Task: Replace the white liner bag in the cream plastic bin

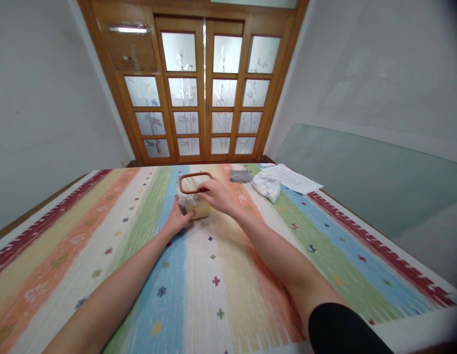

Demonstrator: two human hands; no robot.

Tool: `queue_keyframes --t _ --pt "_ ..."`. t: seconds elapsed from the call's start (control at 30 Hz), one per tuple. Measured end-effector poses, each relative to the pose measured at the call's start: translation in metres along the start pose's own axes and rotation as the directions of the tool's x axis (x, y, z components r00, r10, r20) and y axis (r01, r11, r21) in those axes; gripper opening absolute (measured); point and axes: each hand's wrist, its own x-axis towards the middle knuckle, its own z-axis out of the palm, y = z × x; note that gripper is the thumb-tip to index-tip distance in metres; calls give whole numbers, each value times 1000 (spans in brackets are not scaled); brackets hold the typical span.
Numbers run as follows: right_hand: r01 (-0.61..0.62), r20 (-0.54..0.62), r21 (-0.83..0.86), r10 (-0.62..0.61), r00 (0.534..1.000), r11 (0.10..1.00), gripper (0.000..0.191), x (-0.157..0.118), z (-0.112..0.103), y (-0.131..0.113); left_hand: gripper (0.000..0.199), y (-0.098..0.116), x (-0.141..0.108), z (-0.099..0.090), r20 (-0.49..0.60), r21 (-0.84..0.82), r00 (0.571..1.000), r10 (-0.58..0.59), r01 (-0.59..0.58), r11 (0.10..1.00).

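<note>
A small pale yellow container [201, 209] with a whitish covering around its upper part stands on the striped cloth near the middle. At its top is a brown rounded rectangular rim [196, 174]. My left hand [179, 218] holds the container low on its left side, the thumb across the front. The fingers of my right hand [218, 194] are closed on the right side of the brown rim. What lies inside the rim cannot be made out clearly.
A grey folded cloth [240, 176], a crumpled white plastic bag [267, 186] and printed white paper [296, 179] lie at the back right of the table [202, 295]. Beyond stand wooden doors with glass panes [186, 92]. Walls flank both sides.
</note>
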Motion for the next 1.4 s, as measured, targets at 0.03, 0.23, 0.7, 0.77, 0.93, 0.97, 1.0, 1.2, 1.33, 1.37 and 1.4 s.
queue_keyframes --t 0.03,0.23,0.7,0.77,0.93,0.97,1.0,1.2,1.33,1.37,1.4 --pt "37 26 36 -38 999 999 7 -1 0 -6 84 1 0 1 8 -49 1000 -16 16 999" --pt "13 -124 146 5 992 989 22 2 -18 27 76 5 3 3 17 -159 990 -143 144 977" --pt "-893 -547 -303 707 449 332 54 -122 -64 208 81 -3 4 2 -42 -74 993 -112 108 991" --pt "-879 -525 -339 708 473 336 47 -118 -55 202 83 -3 5 1 -34 -75 995 -99 96 993" --pt "-770 -404 -468 670 623 434 37 -90 -18 155 89 1 7 -5 -70 -83 997 -43 38 996" --pt "-741 -372 -481 656 657 469 36 -85 -11 143 90 2 7 -7 -81 -77 996 -39 33 997" --pt "-712 -345 -491 638 688 502 35 -81 -5 133 91 2 7 -8 -85 -74 996 -38 31 997" --pt "-612 -446 -448 431 785 651 29 -49 -10 75 91 -1 5 -14 -36 -109 999 -38 34 993" --pt "-225 -294 -261 144 945 939 22 -28 -21 22 94 0 4 -13 36 -154 997 -69 74 985" --pt "-115 -240 -216 61 969 970 21 -24 -22 8 93 2 3 -13 51 -157 997 -61 68 985" --pt "-21 -188 -182 -14 982 983 21 -21 -21 -5 91 4 2 -12 69 -155 997 -44 54 986"
